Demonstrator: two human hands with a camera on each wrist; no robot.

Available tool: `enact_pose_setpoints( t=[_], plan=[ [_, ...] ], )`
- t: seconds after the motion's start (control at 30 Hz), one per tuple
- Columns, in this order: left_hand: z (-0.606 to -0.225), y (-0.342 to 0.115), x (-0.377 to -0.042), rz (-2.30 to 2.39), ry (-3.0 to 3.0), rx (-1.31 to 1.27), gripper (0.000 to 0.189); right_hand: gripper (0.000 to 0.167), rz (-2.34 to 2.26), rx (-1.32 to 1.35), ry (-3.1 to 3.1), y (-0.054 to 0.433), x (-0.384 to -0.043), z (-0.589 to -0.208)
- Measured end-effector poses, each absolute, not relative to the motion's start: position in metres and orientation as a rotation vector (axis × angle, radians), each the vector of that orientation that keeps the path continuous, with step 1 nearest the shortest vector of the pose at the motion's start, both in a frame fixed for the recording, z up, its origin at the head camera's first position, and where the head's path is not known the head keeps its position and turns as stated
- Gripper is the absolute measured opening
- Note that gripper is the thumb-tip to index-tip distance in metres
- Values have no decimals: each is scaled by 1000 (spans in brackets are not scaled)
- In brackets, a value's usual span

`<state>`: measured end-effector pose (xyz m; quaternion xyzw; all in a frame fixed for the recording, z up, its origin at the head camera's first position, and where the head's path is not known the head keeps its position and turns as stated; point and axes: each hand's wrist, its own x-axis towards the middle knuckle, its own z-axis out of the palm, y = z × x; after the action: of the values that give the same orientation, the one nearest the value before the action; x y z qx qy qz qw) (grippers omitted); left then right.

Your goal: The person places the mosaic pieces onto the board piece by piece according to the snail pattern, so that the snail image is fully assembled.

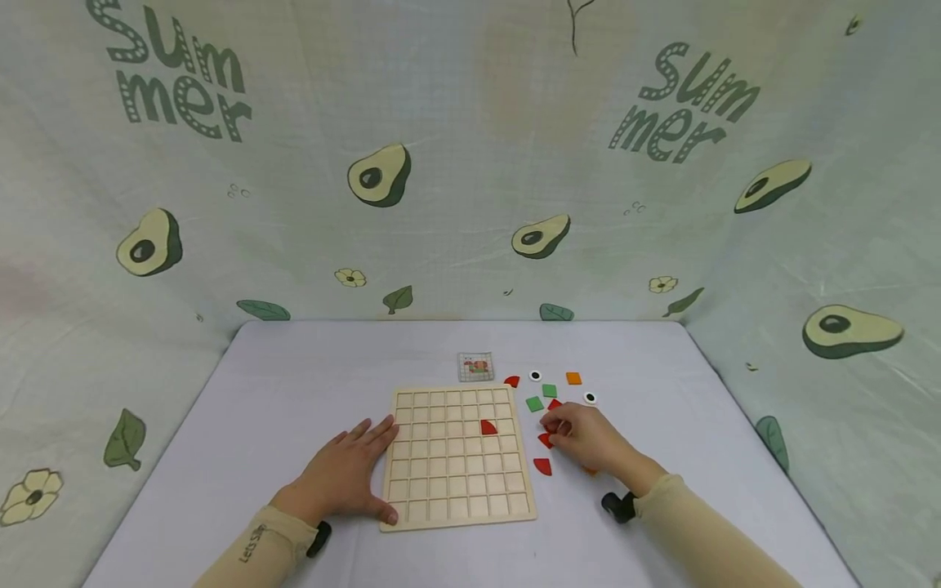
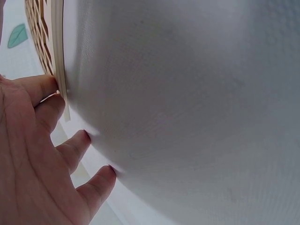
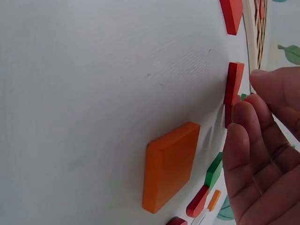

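My left hand (image 1: 344, 474) lies spread along the left edge of a wooden grid board (image 1: 457, 487), thumb at its near corner. In the left wrist view, fingertips (image 2: 52, 86) touch the board's side. One red quarter-circle piece (image 1: 488, 427) sits in a cell of the board. To the right of the board, my right hand (image 1: 588, 439) hovers low over red pieces, its fingers bent and the thumb apart from the index finger. A red piece (image 3: 234, 82) lies right at these fingertips in the right wrist view, and another red piece (image 1: 542, 466) is nearer me.
Green squares (image 1: 549, 391), an orange square (image 1: 573, 378) and round black-and-white pieces (image 1: 535, 376) lie beyond the right hand. Another orange piece (image 3: 171, 166) is beneath the right wrist. A small picture card (image 1: 475, 367) lies behind the board. A printed cloth (image 1: 456, 269) hangs behind the table.
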<state>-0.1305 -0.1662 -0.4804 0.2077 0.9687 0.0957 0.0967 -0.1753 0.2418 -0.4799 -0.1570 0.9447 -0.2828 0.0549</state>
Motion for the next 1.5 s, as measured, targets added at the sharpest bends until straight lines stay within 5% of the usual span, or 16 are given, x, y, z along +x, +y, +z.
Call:
enact_pose_setpoints(
  t=[0.7,1.5],
  plan=[
    [-482,-165,-129,272,2874,622,133,17,-694,-490,2868,238,-173,-482],
    [-487,-167,-131,263,2893,623,134,14,-1016,-468,2712,238,-174,-480]
  ],
)
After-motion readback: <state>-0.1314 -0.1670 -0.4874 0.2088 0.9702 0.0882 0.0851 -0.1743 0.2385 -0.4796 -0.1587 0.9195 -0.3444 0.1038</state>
